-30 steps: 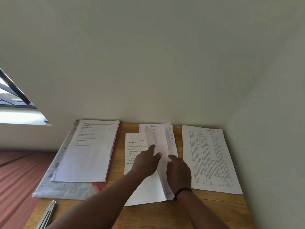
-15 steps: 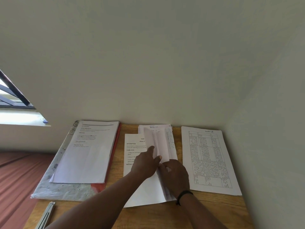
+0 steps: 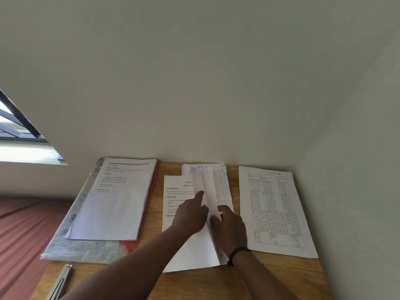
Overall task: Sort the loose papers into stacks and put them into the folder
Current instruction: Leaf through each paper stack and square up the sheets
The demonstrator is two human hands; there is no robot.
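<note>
Three groups of white papers lie on a wooden table [image 3: 216,282]. In the middle group, a printed text page [image 3: 173,191] lies flat, and several handwritten sheets [image 3: 208,187] stand lifted and curled over it. My left hand [image 3: 190,215] rests on the text page with its forefinger stretched out against the lifted sheets. From the right, my right hand [image 3: 230,227] pinches those sheets' lower part. A left stack [image 3: 114,204] rests on an open folder with a red edge [image 3: 152,191] and a clear cover [image 3: 75,247]. At the right lies a sheet with a printed table [image 3: 275,211].
The table stands in a corner, with walls right behind and to the right. A folded metal tool [image 3: 60,280] lies at the front left edge. A reddish-brown surface [image 3: 21,230] lies to the left, below a window [image 3: 13,126].
My right hand has slid left and closed on the lifted sheets, which now stand more upright. The left forefinger stays against them.
</note>
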